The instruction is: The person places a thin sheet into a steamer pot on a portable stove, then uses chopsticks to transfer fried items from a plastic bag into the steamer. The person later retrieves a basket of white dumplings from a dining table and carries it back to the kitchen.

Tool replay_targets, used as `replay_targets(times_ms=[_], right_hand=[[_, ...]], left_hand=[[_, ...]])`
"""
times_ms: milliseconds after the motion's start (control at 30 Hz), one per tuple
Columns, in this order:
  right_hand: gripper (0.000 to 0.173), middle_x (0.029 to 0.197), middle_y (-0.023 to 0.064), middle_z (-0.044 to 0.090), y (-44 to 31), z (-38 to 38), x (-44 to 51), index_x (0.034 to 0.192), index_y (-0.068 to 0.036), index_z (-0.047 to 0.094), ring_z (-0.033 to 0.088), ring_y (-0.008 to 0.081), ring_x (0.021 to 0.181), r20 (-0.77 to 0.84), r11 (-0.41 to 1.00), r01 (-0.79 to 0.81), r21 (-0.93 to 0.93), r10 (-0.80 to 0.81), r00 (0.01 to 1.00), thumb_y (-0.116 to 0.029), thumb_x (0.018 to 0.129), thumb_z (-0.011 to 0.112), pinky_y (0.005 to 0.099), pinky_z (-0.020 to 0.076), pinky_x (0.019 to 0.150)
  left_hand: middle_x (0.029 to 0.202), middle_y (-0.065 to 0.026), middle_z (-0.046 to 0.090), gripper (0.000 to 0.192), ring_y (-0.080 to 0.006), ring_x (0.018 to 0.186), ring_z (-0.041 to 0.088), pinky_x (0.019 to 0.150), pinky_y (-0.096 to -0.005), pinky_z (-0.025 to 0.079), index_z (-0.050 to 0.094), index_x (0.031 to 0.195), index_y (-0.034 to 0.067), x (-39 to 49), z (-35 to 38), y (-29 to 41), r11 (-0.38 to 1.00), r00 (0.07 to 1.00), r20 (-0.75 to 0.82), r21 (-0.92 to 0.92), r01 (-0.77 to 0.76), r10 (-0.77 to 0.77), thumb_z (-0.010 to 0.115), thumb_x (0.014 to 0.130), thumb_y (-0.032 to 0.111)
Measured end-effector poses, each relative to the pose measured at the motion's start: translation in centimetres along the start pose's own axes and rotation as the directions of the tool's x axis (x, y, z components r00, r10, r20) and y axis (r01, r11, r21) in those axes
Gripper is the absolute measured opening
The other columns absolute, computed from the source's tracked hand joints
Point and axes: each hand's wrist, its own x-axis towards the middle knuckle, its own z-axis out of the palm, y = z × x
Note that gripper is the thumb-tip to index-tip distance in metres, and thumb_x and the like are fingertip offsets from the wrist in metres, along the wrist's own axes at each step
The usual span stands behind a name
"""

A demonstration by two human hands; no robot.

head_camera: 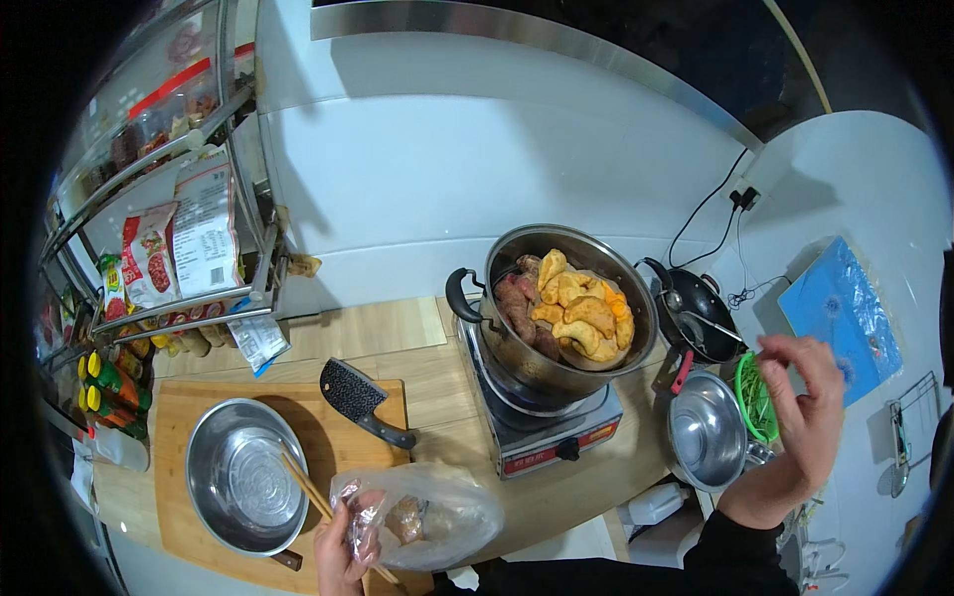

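Note:
In my left hand (341, 547) are wooden chopsticks (304, 480) and a clear plastic bag (447, 521) with something brownish inside, near the cutting board's front edge. My right hand (809, 402) is raised at the right, fingers apart and holding nothing, above a green basket (753, 402) of green vegetables. A steel bowl (246, 477) and a black-bladed cleaver (354, 391) rest on the wooden cutting board (175, 521). A large steel pot (522, 372) stands on the gas stove (551, 447), filled with orange pumpkin pieces (589, 309) and reddish-brown sweet potatoes (514, 305).
Behind the basket stands a blue board (838, 320). An empty steel bowl (706, 432) and a black wok (697, 313) sit right of the stove. A metal rack (186, 141) with food packets borders the left, with sauce bottles (112, 398) below. Black cords (689, 216) hang from a wall socket.

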Motion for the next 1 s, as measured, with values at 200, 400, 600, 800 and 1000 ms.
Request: replay_targets(times_ms=[200,400,600,800,1000], right_hand=[[0.017,0.067,0.0148,0.055,-0.2,4.1,-5.4,0.086,-0.002,0.057,0.054,0.0286,0.064,0.312,0.973,-0.217,0.085,0.180,0.933,-0.017,0.078,0.058,0.0355,0.0405,0.060],[0.027,0.073,0.0111,0.061,-4.0,8.1,-12.2,0.102,-0.005,0.053,0.060,0.0235,0.063,0.775,0.867,-0.446,0.222,0.121,0.620,-0.020,0.081,0.057,0.0308,0.0460,0.058],[0.032,0.081,0.0115,0.063,-6.9,10.4,-13.8,0.108,-0.005,0.052,0.060,0.0209,0.074,0.865,0.781,-0.490,0.387,-0.123,0.487,-0.022,0.082,0.058,0.0297,0.0462,0.069],[0.030,0.080,0.0096,0.062,-7.6,14.1,-14.4,0.105,-0.001,0.053,0.057,0.0155,0.070,0.816,0.638,-0.532,0.556,-0.296,0.497,-0.018,0.081,0.058,0.0264,0.0458,0.066],[0.028,0.076,0.0062,0.060,-11.4,15.6,-14.4,0.103,-0.003,0.055,0.055,0.0118,0.069,0.788,0.657,-0.436,0.614,-0.482,0.384,-0.019,0.080,0.059,0.0246,0.0444,0.064]], left_hand=[[0.107,-0.0213,0.054,0.034,-0.0125,0.038,0.044,0.030,-0.0232,0.034,0.042,0.117,0.005,-2.0,-0.1,1.3,0.995,0.999,0.032,-0.097,-0.024,0.027,0.039,0.091,0.026],[0.117,-0.0203,0.048,0.035,-0.0110,0.039,0.041,0.032,-0.0210,0.031,0.038,0.123,0.011,-4.3,0.5,3.3,0.986,0.981,0.178,-0.160,-0.049,0.077,0.031,0.093,0.028],[0.125,-0.0172,0.042,0.037,-0.0115,0.040,0.037,0.033,-0.0230,0.033,0.033,0.129,0.018,-9.6,0.0,5.1,0.904,0.915,0.305,-0.409,-0.123,0.263,0.026,0.094,0.029],[0.131,-0.0126,0.038,0.039,-0.0117,0.041,0.035,0.035,-0.0228,0.034,0.030,0.132,0.023,-15.3,-0.1,8.0,0.707,0.796,0.162,-0.584,-0.399,0.583,0.027,0.094,0.031],[0.131,-0.0105,0.039,0.038,-0.0099,0.043,0.033,0.035,-0.0210,0.030,0.032,0.131,0.022,-23.2,-4.0,9.4,0.484,0.589,-0.065,-0.502,-0.717,0.805,0.028,0.094,0.027]])
